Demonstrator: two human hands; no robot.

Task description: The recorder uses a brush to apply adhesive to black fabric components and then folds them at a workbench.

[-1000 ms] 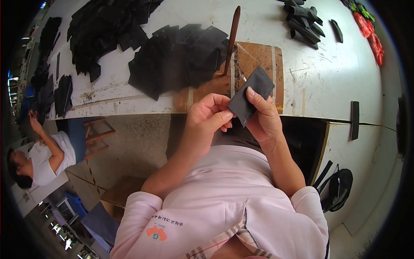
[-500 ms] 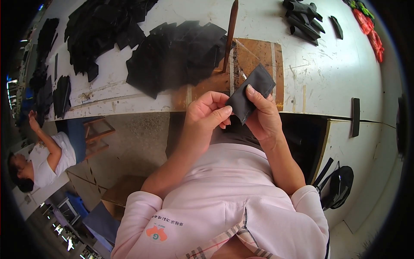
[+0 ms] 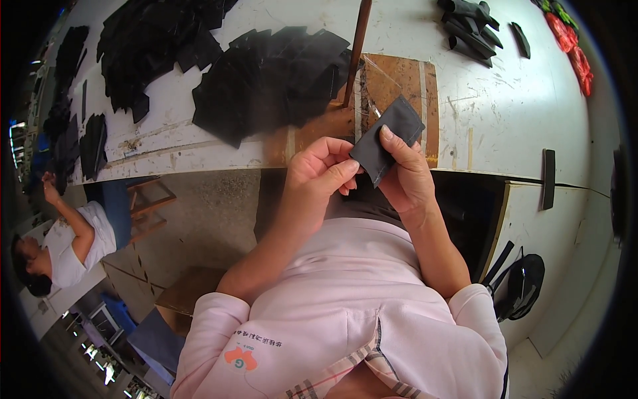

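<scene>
Between my hands, just over the table's front edge, is a small black stitched fabric piece (image 3: 391, 138), flat and tilted, with seams along its borders. My left hand (image 3: 322, 166) pinches its near left corner between thumb and fingers. My right hand (image 3: 409, 169) grips its right side, thumb on top and fingers underneath. Beyond it a brown wooden board (image 3: 399, 76) lies on the table, and a brown pointed rod (image 3: 357, 53) stands upright on that board. A spread of flat black fabric pieces (image 3: 272, 83) overlaps to the left of the rod.
A larger black fabric heap (image 3: 153, 50) lies at the far left. Rolled black pieces (image 3: 468, 30) sit at the far right of the white table (image 3: 505, 113), near red plastic bags (image 3: 568, 46). A black bag (image 3: 522, 286) hangs at right. Another person (image 3: 73, 229) is at left.
The view has shifted very slightly. Both hands keep their hold on the black fabric piece, which stays in nearly the same place.
</scene>
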